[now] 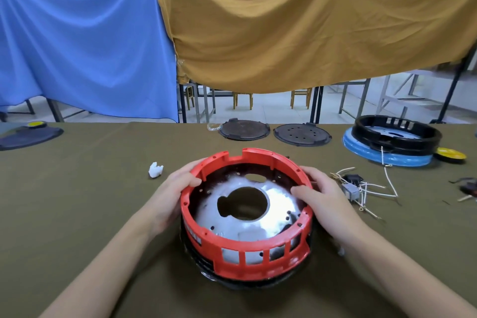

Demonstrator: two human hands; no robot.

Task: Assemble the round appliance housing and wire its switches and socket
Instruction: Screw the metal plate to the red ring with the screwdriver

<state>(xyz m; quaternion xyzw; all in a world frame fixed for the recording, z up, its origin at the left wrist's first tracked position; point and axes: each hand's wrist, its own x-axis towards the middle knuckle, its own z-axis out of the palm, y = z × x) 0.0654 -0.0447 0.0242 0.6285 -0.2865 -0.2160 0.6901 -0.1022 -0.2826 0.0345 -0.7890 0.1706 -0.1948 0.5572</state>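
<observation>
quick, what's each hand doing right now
Left hand: grips the red housing ring by its left rim.
Right hand: grips its right rim.

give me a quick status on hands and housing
Left hand and right hand both grip red housing ring. Ring sits over metal dish. Switch wiring loose at right, unconnected.

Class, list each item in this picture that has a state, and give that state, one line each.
red housing ring: upright on the table, gripped on both sides
left hand: grips ring's left rim
right hand: grips ring's right rim
metal plate: seated inside ring
switch wiring: loose, unconnected
black housing: resting on blue ring
</observation>
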